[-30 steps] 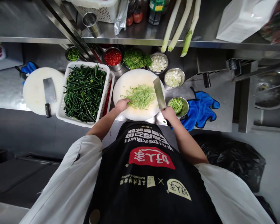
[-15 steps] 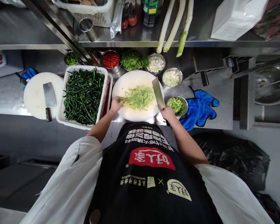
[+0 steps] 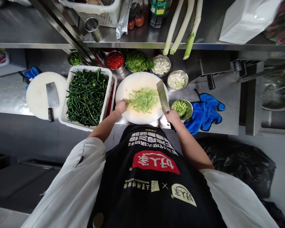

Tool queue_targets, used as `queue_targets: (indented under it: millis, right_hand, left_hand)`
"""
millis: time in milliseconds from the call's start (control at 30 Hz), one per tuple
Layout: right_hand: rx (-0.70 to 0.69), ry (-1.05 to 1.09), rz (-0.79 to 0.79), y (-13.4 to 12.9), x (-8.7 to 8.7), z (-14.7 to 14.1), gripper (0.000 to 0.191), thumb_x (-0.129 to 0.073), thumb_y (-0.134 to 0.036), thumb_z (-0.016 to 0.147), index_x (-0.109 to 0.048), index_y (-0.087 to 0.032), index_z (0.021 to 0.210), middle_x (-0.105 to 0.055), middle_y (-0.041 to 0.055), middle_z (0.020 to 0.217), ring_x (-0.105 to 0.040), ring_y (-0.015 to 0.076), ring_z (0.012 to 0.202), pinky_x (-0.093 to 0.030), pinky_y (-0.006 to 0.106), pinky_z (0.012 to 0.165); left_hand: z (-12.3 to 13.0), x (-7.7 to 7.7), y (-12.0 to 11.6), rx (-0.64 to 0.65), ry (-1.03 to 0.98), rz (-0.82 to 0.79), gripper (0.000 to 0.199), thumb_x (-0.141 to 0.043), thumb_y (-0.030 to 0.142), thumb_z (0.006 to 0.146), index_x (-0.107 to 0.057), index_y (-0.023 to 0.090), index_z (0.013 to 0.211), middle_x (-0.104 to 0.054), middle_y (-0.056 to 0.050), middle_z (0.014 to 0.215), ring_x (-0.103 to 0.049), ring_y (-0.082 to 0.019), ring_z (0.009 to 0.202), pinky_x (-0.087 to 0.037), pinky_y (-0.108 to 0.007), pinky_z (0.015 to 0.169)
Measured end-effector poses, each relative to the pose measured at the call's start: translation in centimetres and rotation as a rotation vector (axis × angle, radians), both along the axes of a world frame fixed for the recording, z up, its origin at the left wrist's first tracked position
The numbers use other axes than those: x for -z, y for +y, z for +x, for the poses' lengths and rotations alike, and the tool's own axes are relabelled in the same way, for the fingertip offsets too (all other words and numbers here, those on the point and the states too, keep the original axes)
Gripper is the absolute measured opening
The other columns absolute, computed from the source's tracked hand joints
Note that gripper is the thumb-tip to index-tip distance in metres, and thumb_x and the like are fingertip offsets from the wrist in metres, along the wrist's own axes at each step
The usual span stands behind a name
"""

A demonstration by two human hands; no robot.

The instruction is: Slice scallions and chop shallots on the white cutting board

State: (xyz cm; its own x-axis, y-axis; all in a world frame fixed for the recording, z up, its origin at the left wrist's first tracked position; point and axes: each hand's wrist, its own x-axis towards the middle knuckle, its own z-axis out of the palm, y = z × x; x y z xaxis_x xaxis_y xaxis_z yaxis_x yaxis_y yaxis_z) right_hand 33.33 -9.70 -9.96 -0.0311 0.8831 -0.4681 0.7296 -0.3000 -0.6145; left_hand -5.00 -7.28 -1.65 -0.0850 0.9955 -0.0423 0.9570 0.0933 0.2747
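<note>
A round white chopping board (image 3: 123, 85) lies before me with a loose heap of cut pale-green celery (image 3: 143, 98) on it. At the heap's left edge my left hand (image 3: 121, 107) is closed, its fingertips pinching a small darker green bit of celery. My right hand (image 3: 172, 116) is wrapped around the dark handle of a cleaver (image 3: 162, 95). The blade points away from me over the board's right edge, apart from the heap. Just right of that hand stands a metal bowl of sliced green vegetable (image 3: 180, 108).
Green chillies fill a white basket (image 3: 61, 117) on the left; beyond it another cleaver (image 3: 52, 95) rests on a second board (image 3: 35, 91). Behind my board stand bowls of chopped red chillies (image 3: 114, 60), leafy greens (image 3: 137, 61) and white cubes (image 3: 161, 65). Blue gloves (image 3: 204, 110) lie right. Leeks (image 3: 191, 38) overhang the shelf.
The whole view has shifted slightly, so everything sits a little further right. My left fingers are a little nearer the heap. The right hand keeps its hold on the cleaver.
</note>
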Motion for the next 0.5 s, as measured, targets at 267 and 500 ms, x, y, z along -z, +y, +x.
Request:
queue_targets:
  millis: [267,500]
  right_hand:
    - [0.017,0.046,-0.007,0.0,0.4,-0.2,0.035,-0.064,-0.037,0.105,-0.078,-0.006,0.101,-0.071,0.0120,0.062,-0.075,0.0227,0.060,-0.052,0.026,0.062]
    - [0.031,0.040,-0.010,-0.1,0.4,-0.5,0.033,-0.061,-0.034,0.104,-0.079,-0.006,0.104,-0.076,0.0158,0.070,-0.077,0.0237,0.066,-0.053,0.027,0.066]
  left_hand:
    - [0.5,-2.7,1.3,-0.003,-0.167,0.037,0.016,-0.067,0.034,0.093,-0.069,0.019,0.090,-0.069,-0.005,0.076,-0.063,-0.021,0.070,-0.050,-0.031,0.071]
    - [4.7,-4.1,6.9,0.021,-0.180,-0.153,0.016,-0.063,0.027,0.092,-0.073,0.015,0.098,-0.067,-0.003,0.072,-0.053,-0.016,0.057,-0.044,-0.029,0.062]
